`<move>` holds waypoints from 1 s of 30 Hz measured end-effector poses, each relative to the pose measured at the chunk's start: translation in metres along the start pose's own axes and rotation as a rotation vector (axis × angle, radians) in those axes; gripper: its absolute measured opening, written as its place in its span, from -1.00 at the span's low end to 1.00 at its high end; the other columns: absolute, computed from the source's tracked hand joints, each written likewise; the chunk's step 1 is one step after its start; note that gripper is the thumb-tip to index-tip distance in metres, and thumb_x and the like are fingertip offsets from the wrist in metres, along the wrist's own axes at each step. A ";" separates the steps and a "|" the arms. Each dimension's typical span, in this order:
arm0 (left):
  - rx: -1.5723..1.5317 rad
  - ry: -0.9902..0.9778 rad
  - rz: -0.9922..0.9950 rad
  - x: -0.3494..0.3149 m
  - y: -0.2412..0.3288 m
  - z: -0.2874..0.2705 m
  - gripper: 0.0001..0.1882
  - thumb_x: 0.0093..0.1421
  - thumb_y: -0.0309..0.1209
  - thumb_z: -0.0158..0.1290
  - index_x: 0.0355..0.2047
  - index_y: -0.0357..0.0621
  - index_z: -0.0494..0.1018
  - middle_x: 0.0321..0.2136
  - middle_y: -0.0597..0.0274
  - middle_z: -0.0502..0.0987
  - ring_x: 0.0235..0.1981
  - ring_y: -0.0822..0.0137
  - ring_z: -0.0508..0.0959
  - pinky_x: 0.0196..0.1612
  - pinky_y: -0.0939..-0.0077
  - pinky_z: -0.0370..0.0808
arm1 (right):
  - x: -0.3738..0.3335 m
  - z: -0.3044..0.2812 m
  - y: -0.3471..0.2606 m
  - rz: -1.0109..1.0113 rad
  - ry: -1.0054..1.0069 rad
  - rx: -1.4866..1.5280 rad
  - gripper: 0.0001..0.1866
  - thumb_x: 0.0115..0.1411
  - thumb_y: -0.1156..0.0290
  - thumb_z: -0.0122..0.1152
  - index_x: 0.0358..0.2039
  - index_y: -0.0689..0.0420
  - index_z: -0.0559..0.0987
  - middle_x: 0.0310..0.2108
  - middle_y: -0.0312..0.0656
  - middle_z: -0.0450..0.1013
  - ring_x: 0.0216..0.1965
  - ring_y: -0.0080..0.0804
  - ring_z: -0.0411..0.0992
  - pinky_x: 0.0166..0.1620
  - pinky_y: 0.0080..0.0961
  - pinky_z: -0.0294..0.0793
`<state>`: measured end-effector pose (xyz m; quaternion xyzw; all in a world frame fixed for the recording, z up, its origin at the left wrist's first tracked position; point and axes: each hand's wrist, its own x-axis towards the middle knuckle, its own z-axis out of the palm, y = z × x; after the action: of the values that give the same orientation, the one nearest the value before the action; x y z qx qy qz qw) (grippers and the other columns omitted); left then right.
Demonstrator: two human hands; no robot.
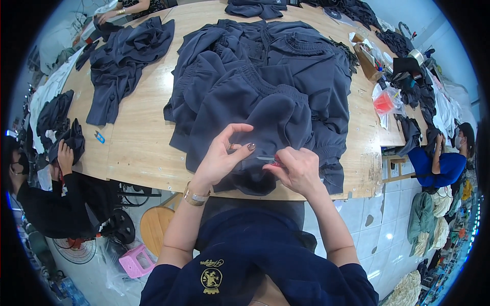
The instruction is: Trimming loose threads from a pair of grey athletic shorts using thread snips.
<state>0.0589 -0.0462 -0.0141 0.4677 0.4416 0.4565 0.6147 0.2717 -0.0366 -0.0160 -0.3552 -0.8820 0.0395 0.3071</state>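
Right hand [297, 171] — clasping red-handled scissors [266, 158], left hand [220, 155] at nine o'clock — thumb [243, 151] and forefinger [237, 127] spread, dark clothes [235, 104] at twelve

One large central heap of dark grey fabric garments [255, 102], pieces too overlapped to count; one red-handled metal snipping tool [264, 158]; one small blue snipping tool [99, 136]; one pink plastic stool [131, 265]; one round wooden seat [156, 229]; three co-workers [53, 204].

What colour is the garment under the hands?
The garment is dark blue-grey, clearest in head view.
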 end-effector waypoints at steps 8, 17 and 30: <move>-0.016 -0.047 0.026 -0.002 0.005 -0.001 -0.57 0.15 -0.50 0.13 0.03 -0.21 0.32 -0.12 0.31 0.43 -0.41 0.68 0.43 -0.31 0.78 0.39 | 0.003 0.002 -0.002 -0.051 -0.028 -0.020 -0.61 0.04 -0.03 0.22 -0.55 0.03 0.43 -0.68 -0.38 0.28 -0.67 -0.49 0.33 -0.55 -0.56 0.18; 0.057 -0.121 -0.016 -0.002 0.012 -0.003 -0.56 0.17 -0.48 0.10 0.07 -0.19 0.31 -0.21 0.35 0.45 -0.47 0.73 0.41 -0.39 0.82 0.34 | 0.007 -0.004 0.000 -0.079 -0.114 -0.061 -0.63 -0.02 0.00 0.29 -0.57 0.02 0.42 -0.67 -0.37 0.31 -0.66 -0.45 0.34 -0.53 -0.54 0.23; 0.091 -0.120 0.069 0.001 0.010 -0.002 -0.54 0.17 -0.54 0.09 0.08 -0.20 0.28 -0.31 0.39 0.44 -0.50 0.74 0.38 -0.43 0.83 0.32 | 0.010 -0.003 0.004 -0.097 -0.092 -0.045 -0.61 -0.04 -0.01 0.30 -0.61 0.02 0.40 -0.68 -0.37 0.29 -0.69 -0.45 0.30 -0.55 -0.55 0.22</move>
<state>0.0557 -0.0436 -0.0043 0.5365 0.4079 0.4280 0.6022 0.2703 -0.0276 -0.0101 -0.3165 -0.9121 0.0209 0.2598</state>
